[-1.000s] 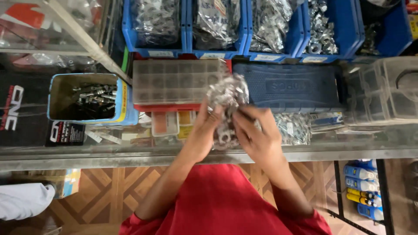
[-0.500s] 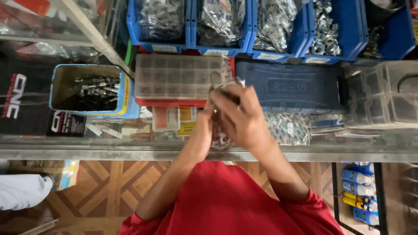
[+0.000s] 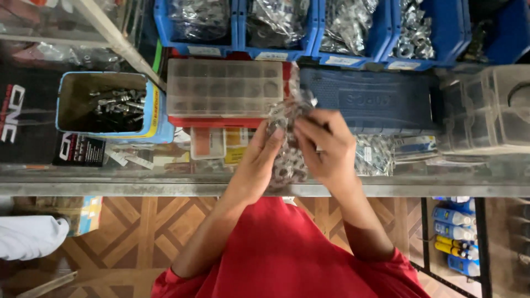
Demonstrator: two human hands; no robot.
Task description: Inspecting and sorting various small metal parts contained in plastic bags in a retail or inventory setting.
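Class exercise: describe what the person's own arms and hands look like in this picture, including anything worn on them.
Both arms are bare from the elbow down to the fingers. The left hand and right hand wear no gloves, and no ring, watch or bracelet shows. The only clothing in view is a red short-sleeved shirt; its sleeves end near the elbows at the bottom of the picture.

Glass tabletop (image 3: 110, 179) with storage items, top-down view.
Open tin (image 3: 107, 106) of metal parts at left; clear compartment box (image 3: 223, 88) beside it; dark blue case (image 3: 370, 99) at right; blue bins (image 3: 309, 27) of bagged hardware behind; spray bottles (image 3: 455, 234) below right.
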